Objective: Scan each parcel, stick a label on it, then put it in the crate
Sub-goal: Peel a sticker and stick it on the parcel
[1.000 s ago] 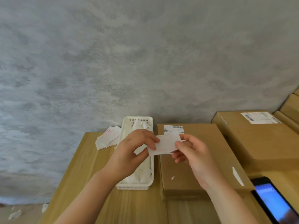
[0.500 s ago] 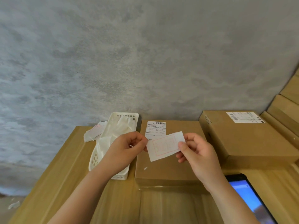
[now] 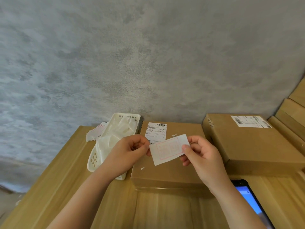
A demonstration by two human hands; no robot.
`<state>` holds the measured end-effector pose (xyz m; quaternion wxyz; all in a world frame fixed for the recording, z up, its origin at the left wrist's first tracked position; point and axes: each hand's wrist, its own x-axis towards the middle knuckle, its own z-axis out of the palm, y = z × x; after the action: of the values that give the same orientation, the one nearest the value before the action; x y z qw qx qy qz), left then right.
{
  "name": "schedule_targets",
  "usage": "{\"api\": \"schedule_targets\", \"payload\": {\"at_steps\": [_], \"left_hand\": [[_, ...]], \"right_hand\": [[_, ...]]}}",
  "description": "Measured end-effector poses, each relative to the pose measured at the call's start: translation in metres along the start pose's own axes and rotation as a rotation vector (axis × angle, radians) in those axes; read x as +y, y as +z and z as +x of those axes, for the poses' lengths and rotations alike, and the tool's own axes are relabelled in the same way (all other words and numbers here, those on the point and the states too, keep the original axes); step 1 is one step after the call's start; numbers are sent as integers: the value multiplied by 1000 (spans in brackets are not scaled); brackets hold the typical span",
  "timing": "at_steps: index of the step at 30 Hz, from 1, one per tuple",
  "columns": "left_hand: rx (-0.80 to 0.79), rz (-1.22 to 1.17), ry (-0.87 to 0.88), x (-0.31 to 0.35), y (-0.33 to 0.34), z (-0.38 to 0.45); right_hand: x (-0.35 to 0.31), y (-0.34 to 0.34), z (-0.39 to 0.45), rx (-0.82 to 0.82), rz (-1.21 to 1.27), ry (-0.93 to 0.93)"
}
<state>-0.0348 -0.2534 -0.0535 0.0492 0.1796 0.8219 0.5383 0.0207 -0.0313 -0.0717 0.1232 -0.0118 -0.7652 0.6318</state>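
A flat brown cardboard parcel (image 3: 166,172) lies on the wooden table (image 3: 69,187) in front of me, with a white shipping slip (image 3: 156,132) on its far left corner. Above it I hold a small white label (image 3: 170,148) with a red printed frame. My left hand (image 3: 127,152) pinches its left edge, and my right hand (image 3: 201,154) pinches its right edge. A second, larger parcel (image 3: 257,146) with its own shipping slip sits to the right.
A white plastic basket (image 3: 94,160) holding peeled backing papers stands left of the parcel, with loose labels (image 3: 95,133) behind it. A phone (image 3: 250,200) with a lit screen lies at the lower right. More cardboard boxes (image 3: 293,111) are stacked at the far right. A grey wall rises behind.
The view has shifted left, so the parcels and basket sit further right in frame. Both hands still hold the label, whose red-framed face is now plainly visible.
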Motion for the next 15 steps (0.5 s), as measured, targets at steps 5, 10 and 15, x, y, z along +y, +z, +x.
{"api": "schedule_targets", "payload": {"at_steps": [5,10,15], "left_hand": [[-19,6,3,0,1,0],[-59,-20,14,0,5,0],[-30,-74,-1,2,5,-1]], "right_hand": [[4,-5,3,-2,-24,-2],[3,-7,9,-19,-52,-21],[2,-8,12,-36,-59,-42]]}}
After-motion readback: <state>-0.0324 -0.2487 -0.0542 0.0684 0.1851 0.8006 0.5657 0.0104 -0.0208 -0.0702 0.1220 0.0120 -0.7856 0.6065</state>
